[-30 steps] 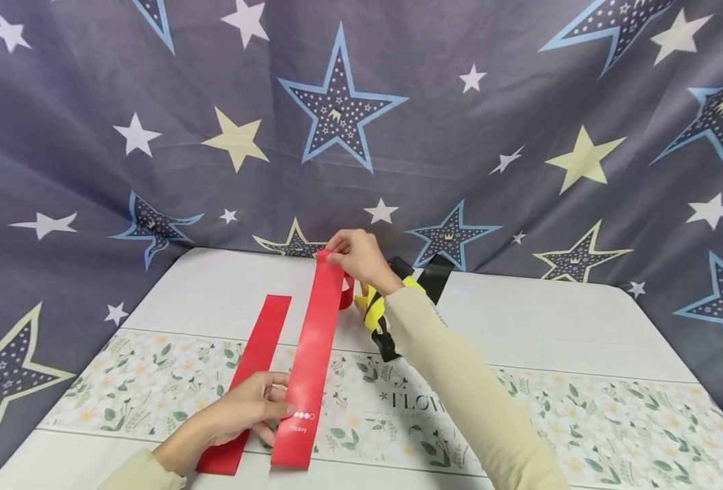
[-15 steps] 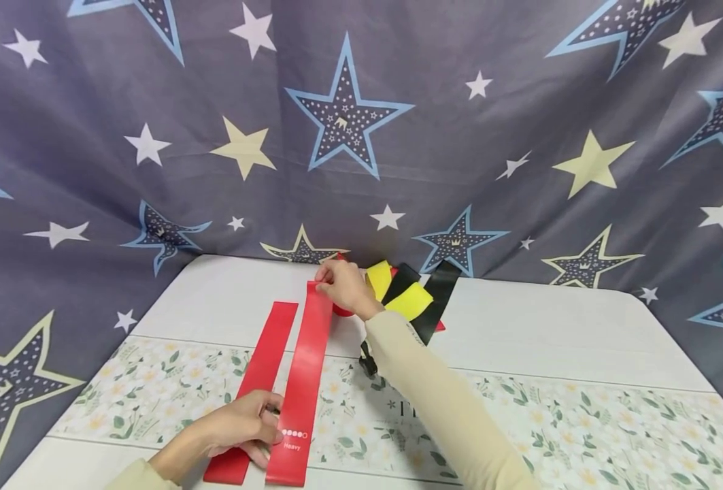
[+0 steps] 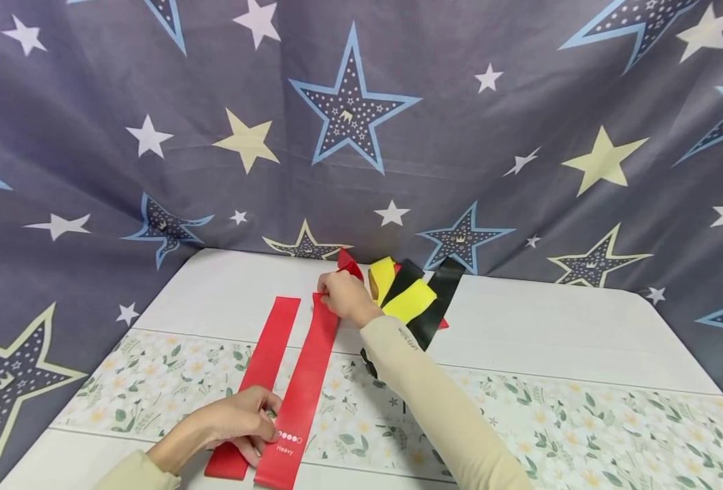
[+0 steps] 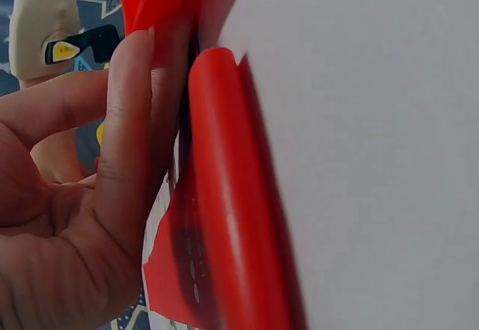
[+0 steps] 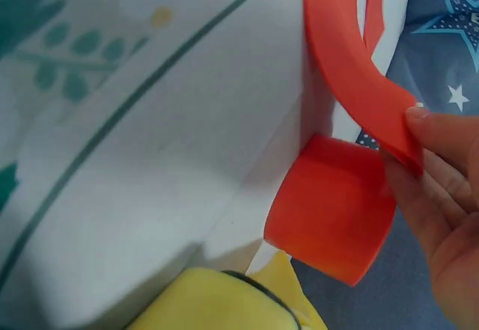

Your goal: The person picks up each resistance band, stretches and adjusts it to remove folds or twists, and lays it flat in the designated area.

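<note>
A red resistance band marked "Heavy" stretches lengthwise over the table. My left hand pinches its left edge near the printed label, at the near end. At the far end, my right hand pinches the band between thumb and fingers; the right wrist view shows this red end lifted and bent. Beyond that hand a red loop of band material stands up, its link to the pinched end partly hidden. Left of the long band lies another flat red band, partly behind my left hand.
Yellow bands and black bands lie heaped to the right of my right hand, partly hidden by the forearm. A white table with a floral strip meets a star-patterned cloth at the back.
My right hand has drawn the band's far end lower and nearer. The red loop behind it shows more. My left hand keeps hold near the label. The head view has shifted slightly.
</note>
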The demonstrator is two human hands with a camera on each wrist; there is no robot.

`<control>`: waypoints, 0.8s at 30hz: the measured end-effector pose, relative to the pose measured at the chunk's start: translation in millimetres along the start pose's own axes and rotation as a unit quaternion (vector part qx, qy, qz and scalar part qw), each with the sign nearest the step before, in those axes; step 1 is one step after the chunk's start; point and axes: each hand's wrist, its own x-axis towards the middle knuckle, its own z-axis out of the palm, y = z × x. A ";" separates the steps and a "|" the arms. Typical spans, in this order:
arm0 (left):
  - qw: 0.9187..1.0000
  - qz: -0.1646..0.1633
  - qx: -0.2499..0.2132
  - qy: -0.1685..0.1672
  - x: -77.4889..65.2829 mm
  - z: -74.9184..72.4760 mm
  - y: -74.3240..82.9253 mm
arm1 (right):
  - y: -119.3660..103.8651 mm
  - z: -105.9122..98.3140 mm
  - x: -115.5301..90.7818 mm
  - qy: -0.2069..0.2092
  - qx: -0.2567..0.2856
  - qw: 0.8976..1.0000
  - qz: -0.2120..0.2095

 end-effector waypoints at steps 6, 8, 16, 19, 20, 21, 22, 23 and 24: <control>1.000 0.003 0.017 0.016 0.5 1.1 1.2 | 7.4 2.0 0.0 0.004 -0.022 1.000 -0.002; 1.000 0.004 0.021 0.019 0.8 1.7 2.8 | 10.5 2.0 -0.2 0.005 -0.020 1.000 0.005; 0.999 0.013 0.031 0.025 1.4 2.8 3.4 | 12.6 -1.6 -1.6 -0.011 -0.017 1.000 0.016; 0.999 0.015 0.028 0.023 1.4 1.9 3.1 | 13.1 -4.5 -2.4 -0.007 -0.006 1.000 0.017; 0.999 0.017 0.029 0.022 1.3 1.8 2.8 | 13.7 -5.6 -2.7 -0.003 -0.002 1.000 0.014; 0.999 0.020 0.032 0.023 0.9 1.8 2.6 | 14.4 -6.5 -3.1 0.001 0.005 1.000 0.010; 0.999 0.022 0.037 0.025 0.6 1.9 2.6 | 15.2 -7.5 -3.4 0.006 0.011 1.000 0.005; 0.998 0.025 0.043 0.028 0.2 2.1 2.7 | 16.0 -8.4 -3.9 0.011 0.018 1.000 0.000; 0.998 0.028 0.051 0.031 -0.2 2.3 2.8 | 16.7 -9.5 -4.3 0.018 0.024 1.000 -0.006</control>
